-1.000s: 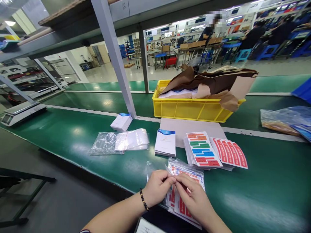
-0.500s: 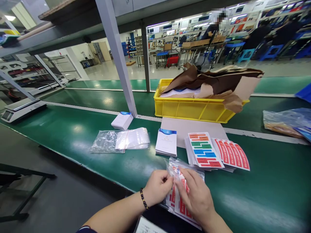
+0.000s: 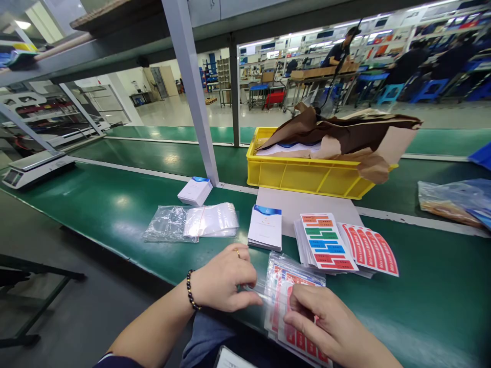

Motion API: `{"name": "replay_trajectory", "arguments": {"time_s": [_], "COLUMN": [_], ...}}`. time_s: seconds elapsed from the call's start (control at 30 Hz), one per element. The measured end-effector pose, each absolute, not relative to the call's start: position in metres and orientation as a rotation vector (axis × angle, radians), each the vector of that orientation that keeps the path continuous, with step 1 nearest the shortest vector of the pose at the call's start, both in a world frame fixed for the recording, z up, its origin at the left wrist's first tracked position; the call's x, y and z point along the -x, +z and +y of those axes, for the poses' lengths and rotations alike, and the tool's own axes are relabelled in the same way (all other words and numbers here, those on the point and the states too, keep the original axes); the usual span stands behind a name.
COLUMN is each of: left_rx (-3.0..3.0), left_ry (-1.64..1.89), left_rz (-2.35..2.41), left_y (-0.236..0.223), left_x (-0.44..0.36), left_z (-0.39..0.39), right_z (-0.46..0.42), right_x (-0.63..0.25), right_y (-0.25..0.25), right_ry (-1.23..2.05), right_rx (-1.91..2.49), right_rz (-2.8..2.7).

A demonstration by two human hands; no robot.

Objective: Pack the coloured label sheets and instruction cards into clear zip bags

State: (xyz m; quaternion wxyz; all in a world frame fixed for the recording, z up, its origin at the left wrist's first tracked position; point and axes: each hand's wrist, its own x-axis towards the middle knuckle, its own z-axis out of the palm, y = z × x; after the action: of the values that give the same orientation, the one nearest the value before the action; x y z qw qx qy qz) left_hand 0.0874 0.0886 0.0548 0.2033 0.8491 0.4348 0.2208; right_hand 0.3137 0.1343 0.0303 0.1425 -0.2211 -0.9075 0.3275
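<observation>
My left hand (image 3: 226, 278), with a beaded bracelet and a ring, pinches the edge of a clear plastic bag (image 3: 264, 295) between thumb and curled fingers. My right hand (image 3: 326, 319) has its thumb and bent fingers closed on the other end of that plastic. The clear strip stretches between both hands, over a pile of bagged red-and-white sticker sheets (image 3: 276, 271) at the table edge. Parts of the pile are hidden under my right hand. Just beyond lie a stack of colour-striped label sheets (image 3: 325, 240) and fanned red label sheets (image 3: 370, 248).
White booklets (image 3: 264, 227) are stacked ahead of my hands, with a second booklet stack (image 3: 195, 191) farther left. Flat clear bags (image 3: 210, 221) lie between. Behind stands a yellow crate (image 3: 307, 176) with brown paper. A scale (image 3: 36, 168) sits far left; a metal post (image 3: 194, 97) rises from the bench.
My left hand has moved left, away from my right hand, drawing the plastic out between them. My right hand has shifted slightly right and its fingers have curled more.
</observation>
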Motion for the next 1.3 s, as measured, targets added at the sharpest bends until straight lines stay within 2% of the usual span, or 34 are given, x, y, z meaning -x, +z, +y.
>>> {"name": "replay_trajectory", "arguments": {"time_s": [0.13,0.27,0.37,0.47,0.63,0.8,0.87,1.03,1.17,1.3], "left_rx": [-2.065,-1.614,-1.421,-1.238,-0.701,-0.406,-0.388,-0.427,-0.482,-0.491], "left_ry": [0.673,0.795,0.888,0.970,1.035,0.991,0.984,0.847,0.773,0.788], "left_rz": [1.333,1.341,1.304,1.248,0.964,0.624,0.578,0.474,0.447,0.433], "left_y": [0.033,-0.007,-0.031,-0.043,-0.052,-0.050,-0.048,-0.041,-0.034,-0.041], "left_x": [-0.074,-0.081,-0.089,-0.093,-0.091,-0.094,-0.095,-0.107,-0.131,-0.153], "left_z": [0.096,0.107,0.109,0.107,0.111,0.116,0.114,0.112,0.124,0.136], "right_z": [0.155,0.191,0.210,0.214,0.187,0.148,0.152,0.195,0.208,0.205], "right_x": [-0.287,-0.251,-0.241,-0.243,-0.251,-0.280,-0.304,-0.368,-0.385,-0.381], "right_y": [0.021,-0.018,-0.041,-0.043,-0.018,0.013,0.015,-0.011,-0.021,-0.009], "right_ry": [0.844,0.212,0.002,0.001,0.006,0.220,0.180,-0.165,-0.126,-0.024], "right_rx": [0.735,0.945,0.990,0.936,0.795,0.440,0.519,0.986,1.028,0.985], "right_rz": [-2.478,-2.371,-2.422,-2.468,-2.504,-2.594,-2.548,-2.446,-2.543,-2.522]}}
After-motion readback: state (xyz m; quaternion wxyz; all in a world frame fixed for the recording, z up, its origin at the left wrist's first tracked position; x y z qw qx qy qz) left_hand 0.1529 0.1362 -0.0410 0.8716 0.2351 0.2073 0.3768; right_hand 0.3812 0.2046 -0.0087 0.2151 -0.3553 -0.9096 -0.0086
